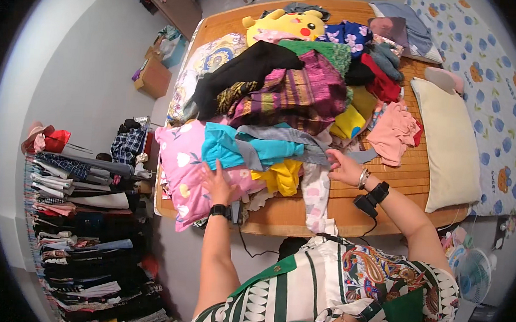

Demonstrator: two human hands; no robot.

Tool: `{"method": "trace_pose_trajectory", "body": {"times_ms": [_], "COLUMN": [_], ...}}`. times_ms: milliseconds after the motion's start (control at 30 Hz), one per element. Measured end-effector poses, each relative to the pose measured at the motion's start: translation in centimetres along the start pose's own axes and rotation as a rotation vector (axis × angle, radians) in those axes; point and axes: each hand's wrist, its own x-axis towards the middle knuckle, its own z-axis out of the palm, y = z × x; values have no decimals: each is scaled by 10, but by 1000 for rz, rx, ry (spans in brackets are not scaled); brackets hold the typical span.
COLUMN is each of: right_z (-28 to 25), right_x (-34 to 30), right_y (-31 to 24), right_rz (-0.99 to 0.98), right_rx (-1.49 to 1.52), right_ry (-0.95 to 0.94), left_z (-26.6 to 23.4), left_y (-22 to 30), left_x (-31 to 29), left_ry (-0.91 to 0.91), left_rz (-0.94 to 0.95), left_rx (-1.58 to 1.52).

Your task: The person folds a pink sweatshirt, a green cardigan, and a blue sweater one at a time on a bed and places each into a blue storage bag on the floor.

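A turquoise garment (219, 147) lies at the near side of a clothes pile, with a grey ribbed garment (271, 136) stretched across it. My left hand (217, 185) is open, fingers spread, its tips at the turquoise cloth's lower edge over a pink flowered pillow (178, 171). At the right end of the grey garment, my right hand (345, 169) has its fingers bent around the cloth; the exact grip is partly hidden. Between my hands are a yellow cloth (283, 178) and a white patterned garment (315, 199) that hangs toward the bed's near edge.
Behind lie a purple patterned cloth (299, 93), a black garment (245, 73) and a yellow plush toy (288, 27). A peach garment (390, 136) and a cream pillow (448, 145) are rightward on the wooden bed (378, 199). Stacked clothes (91, 228) fill a rack at left; a fan (472, 274) stands lower right.
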Motion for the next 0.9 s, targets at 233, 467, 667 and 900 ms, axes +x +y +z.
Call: {"method": "trace_pose_trajectory", "body": {"times_ms": [233, 467, 667, 900], "right_z": [79, 134, 93, 86], "right_x": [85, 216, 313, 399], "right_y": [10, 5, -9, 20], "right_rz": [-33, 118, -94, -118], "right_rx": [-481, -655, -571, -501], "right_ry": [82, 149, 275, 341], "left_z": [44, 49, 48, 101], "left_y": [-31, -81, -80, -85], "left_x": [49, 134, 229, 258], "left_ry": [-13, 206, 128, 92], "left_rz": [84, 246, 208, 183], "left_rx": [-46, -116, -32, 75]}}
